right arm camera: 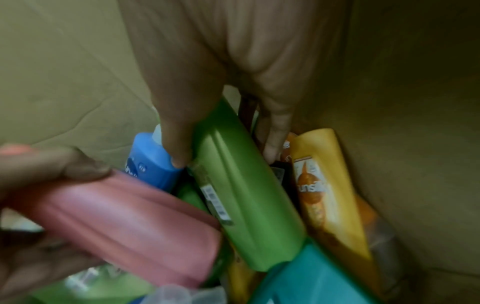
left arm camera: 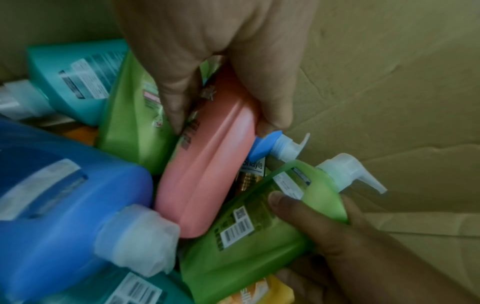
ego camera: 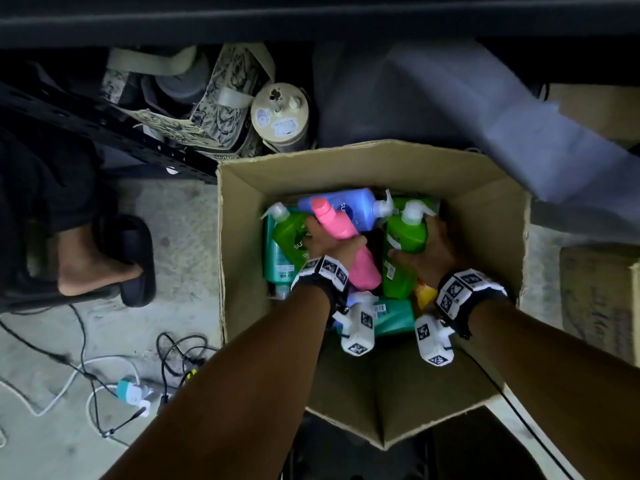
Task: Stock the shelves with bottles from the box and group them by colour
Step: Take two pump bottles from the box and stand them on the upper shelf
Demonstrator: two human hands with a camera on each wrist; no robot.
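Concrete floor [ego camera: 180, 237] is carrying the cardboard box [ego camera: 485, 202]; inside, the left hand [ego camera: 332, 247] is gripping the pink bottle [ego camera: 343, 237], the right hand [ego camera: 429, 251] is gripping a green pump bottle [ego camera: 405, 244].

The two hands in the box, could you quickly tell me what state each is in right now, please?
Left hand: closed around the pink bottle.
Right hand: closed around a green pump bottle.

A stockroom: bare concrete floor [ego camera: 180, 230], black metal racking [ego camera: 104, 129], cardboard box [ego camera: 346, 168] of bottles
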